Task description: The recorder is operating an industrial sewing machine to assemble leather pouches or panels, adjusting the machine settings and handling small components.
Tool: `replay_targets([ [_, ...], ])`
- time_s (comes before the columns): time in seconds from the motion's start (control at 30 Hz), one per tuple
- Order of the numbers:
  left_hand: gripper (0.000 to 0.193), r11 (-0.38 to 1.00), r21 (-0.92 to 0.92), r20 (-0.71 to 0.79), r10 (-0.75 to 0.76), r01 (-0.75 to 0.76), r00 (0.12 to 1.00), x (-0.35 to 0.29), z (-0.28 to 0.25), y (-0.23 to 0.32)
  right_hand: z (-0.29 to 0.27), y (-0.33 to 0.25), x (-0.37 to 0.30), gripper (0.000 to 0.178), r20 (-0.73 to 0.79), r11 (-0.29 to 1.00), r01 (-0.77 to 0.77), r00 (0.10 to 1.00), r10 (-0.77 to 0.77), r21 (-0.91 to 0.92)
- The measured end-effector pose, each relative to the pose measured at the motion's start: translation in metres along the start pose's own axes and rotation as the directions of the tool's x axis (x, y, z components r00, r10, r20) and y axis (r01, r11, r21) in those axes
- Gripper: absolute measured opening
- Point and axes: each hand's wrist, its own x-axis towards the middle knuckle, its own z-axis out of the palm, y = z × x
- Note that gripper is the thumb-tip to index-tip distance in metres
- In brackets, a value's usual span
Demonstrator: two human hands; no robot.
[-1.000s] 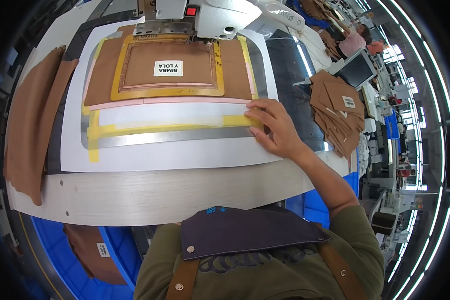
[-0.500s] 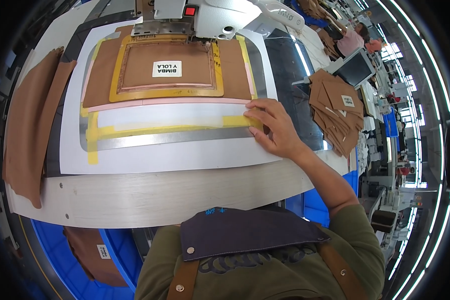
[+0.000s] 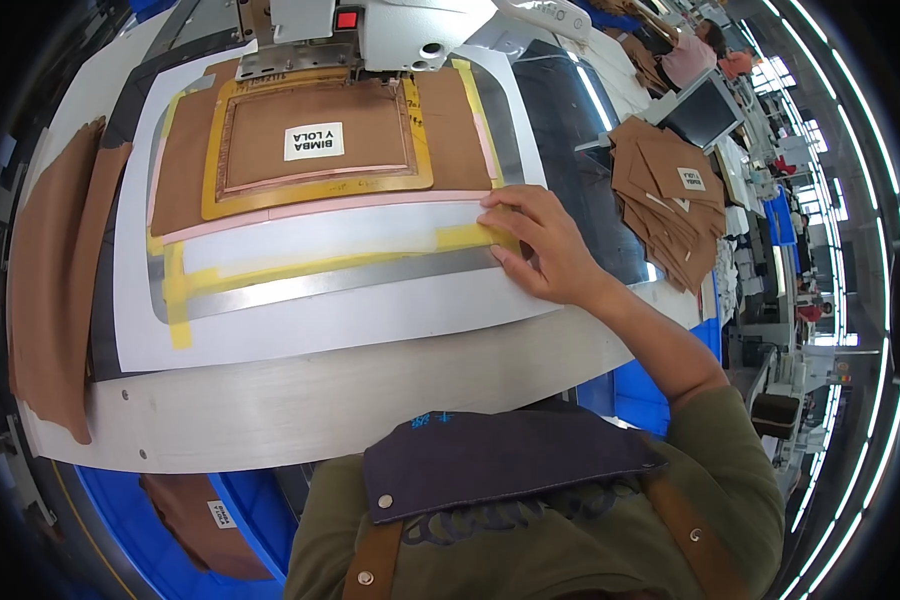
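My right hand (image 3: 550,247) rests at the right front corner of a white sheet template (image 3: 370,325), its fingertips and thumb apart on yellow tape (image 3: 458,237) and the grey metal strip there. On the template lies a brown panel (image 3: 175,165), with a yellow frame (image 3: 320,208) on top of it. Inside the frame is a brown piece (image 3: 260,130) bearing a white label (image 3: 314,141). A sewing machine head (image 3: 400,35) stands over the frame's far edge, so its needle area is partly hidden. My left hand is out of sight.
Folded brown material (image 3: 55,290) hangs over the table's left side. A stack of brown pieces (image 3: 660,195) lies to the right, near a screen (image 3: 705,108). Below the front edge is a blue bin (image 3: 240,500) holding a brown piece. Another person (image 3: 688,60) is at the far right.
The whole view has tilted slightly, with the left side of the table now lower. My right hand keeps its place at the template's corner, and the frame stays under the machine.
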Motion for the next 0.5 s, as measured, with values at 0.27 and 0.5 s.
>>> replay_targets([
  [0.27, 0.041, 0.966, 0.147, 0.083, 0.203, -0.213, 0.976, 0.004, -0.012, 0.002, -0.008, 0.023, 0.043, 0.035, -0.062, 0.998, -0.032, 0.997, 0.036, 0.056],
  [0.5, 0.039, 0.631, 0.235, 0.910, 0.124, -0.739, 0.395, -0.009, -0.081, 0.122, 0.021, 0.071, 0.100, 0.054, 0.028, 0.968, 0.246, 0.969, -0.245, -0.056],
])
